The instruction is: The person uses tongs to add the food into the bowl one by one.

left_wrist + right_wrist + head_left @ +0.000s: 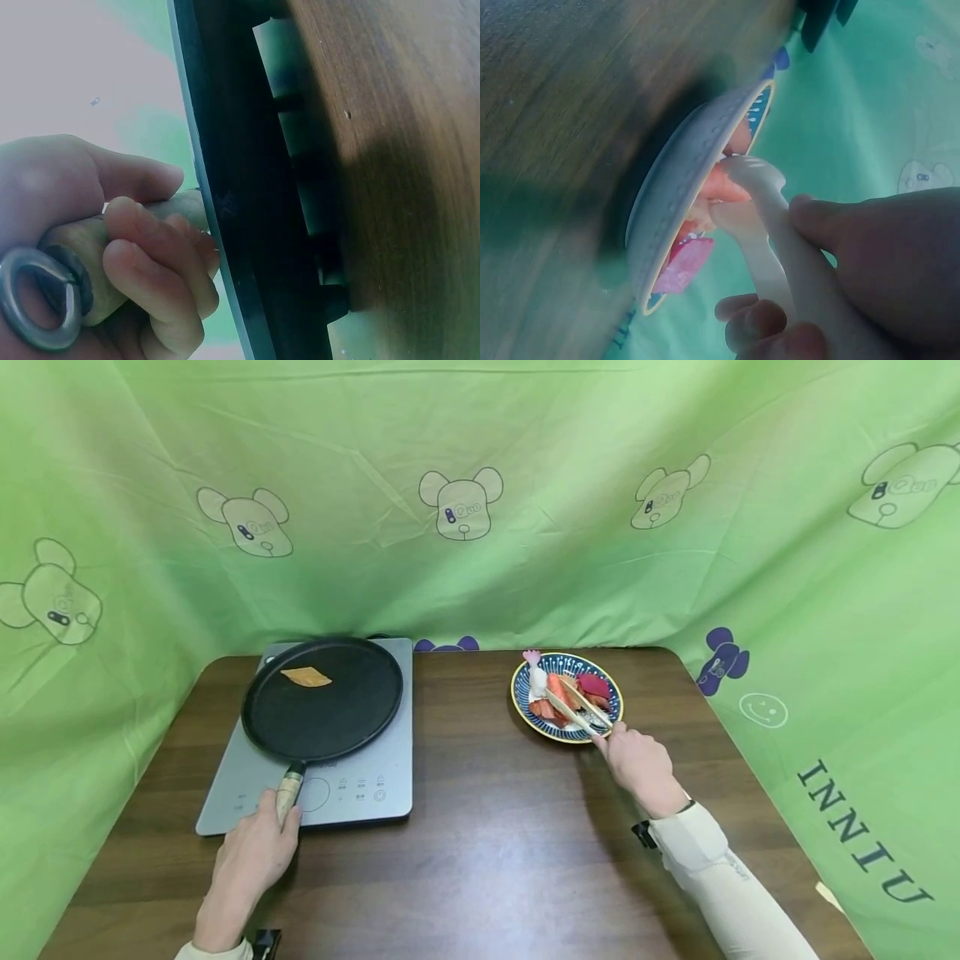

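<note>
My left hand (255, 847) grips the wooden handle (288, 793) of a flat black pan (330, 718). In the left wrist view, fingers and thumb wrap the handle, and a metal ring (45, 300) hangs at its end. One thin, orange-tan food piece (306, 677) lies toward the pan's far side. My right hand (641, 764) holds pale tongs (567, 710) over a blue-patterned plate (557, 732). The tong tips are at an orange-red, stick-like food piece (724, 184). Around it lie a white piece with a pink tail (537, 681), a magenta piece (592, 685) and red slices (543, 709).
Under the pan sits a grey induction cooker (397, 777) with touch controls along its front. The brown wooden table (480, 827) spans the space between cooker and plate. A green printed curtain (360, 568) hangs behind and along both sides.
</note>
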`<state>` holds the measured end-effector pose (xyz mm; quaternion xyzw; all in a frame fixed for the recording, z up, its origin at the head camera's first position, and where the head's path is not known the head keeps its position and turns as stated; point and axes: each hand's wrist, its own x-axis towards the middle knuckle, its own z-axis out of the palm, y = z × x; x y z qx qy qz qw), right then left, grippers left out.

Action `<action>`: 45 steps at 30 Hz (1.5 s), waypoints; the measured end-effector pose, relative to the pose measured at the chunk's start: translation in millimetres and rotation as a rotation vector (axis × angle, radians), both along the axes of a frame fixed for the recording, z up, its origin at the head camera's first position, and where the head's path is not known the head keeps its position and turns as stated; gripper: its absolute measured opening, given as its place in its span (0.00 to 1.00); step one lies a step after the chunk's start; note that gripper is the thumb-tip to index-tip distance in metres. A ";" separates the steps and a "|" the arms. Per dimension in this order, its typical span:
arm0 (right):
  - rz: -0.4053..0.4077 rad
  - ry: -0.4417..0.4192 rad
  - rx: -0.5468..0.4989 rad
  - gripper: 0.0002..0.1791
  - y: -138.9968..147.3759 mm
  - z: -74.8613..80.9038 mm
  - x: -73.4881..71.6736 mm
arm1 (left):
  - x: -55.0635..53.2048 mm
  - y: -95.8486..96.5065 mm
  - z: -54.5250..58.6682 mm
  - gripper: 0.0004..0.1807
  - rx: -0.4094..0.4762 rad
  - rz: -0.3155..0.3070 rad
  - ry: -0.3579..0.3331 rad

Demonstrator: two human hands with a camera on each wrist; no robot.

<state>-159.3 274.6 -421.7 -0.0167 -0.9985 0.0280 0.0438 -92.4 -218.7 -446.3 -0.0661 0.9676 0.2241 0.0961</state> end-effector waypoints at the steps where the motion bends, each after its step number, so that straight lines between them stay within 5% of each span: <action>1: -0.001 -0.002 -0.003 0.25 -0.8 0.3 -1.1 | 0.0 -0.2 0.5 0.31 -0.003 -0.001 0.002; 45: 0.094 0.059 -0.073 0.21 30.5 -21.2 5.5 | 0.8 2.1 0.8 0.31 -0.007 0.009 0.007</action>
